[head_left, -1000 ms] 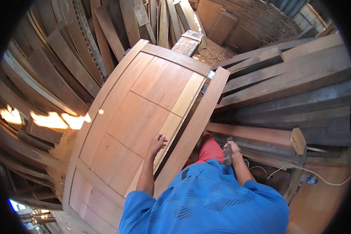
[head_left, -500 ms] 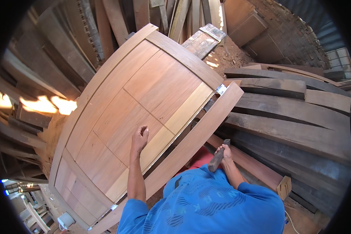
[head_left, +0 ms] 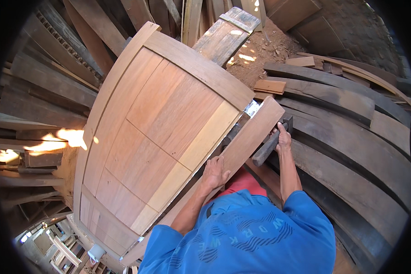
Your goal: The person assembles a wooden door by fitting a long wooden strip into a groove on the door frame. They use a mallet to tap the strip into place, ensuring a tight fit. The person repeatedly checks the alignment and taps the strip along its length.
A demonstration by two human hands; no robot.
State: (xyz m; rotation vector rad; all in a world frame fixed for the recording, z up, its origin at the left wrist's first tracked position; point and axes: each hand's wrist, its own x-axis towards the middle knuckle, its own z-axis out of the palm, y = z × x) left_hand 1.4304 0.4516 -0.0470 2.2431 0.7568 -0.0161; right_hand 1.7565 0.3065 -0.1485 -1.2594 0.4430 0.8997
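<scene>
A large panelled wooden door (head_left: 169, 109) lies slanted before me, its inner boards reddish brown with a pale yellow strip along the near side. Beside that strip runs a long loose-looking wooden rail (head_left: 253, 130), with a narrow dark gap between the two. My left hand (head_left: 213, 173) rests on the rail, thumb apart and fingertips near its inner edge. Near the rail's far right end, my right hand (head_left: 282, 138) is closed around a dark wooden mallet-like tool (head_left: 266, 150). Part of this tool is hidden by the fingers.
Dark timber beams (head_left: 342, 137) are stacked close on my right. Many planks (head_left: 45, 96) lean along the left and back. A worn board (head_left: 227, 36) sticks out beyond the door's far edge, near sawdust-covered ground (head_left: 269, 50). A white container (head_left: 96, 252) stands at lower left.
My left hand has come down from above the panel onto the rail. My right hand has lifted the tool up and away, toward the rail's far end. The view has shifted slightly.
</scene>
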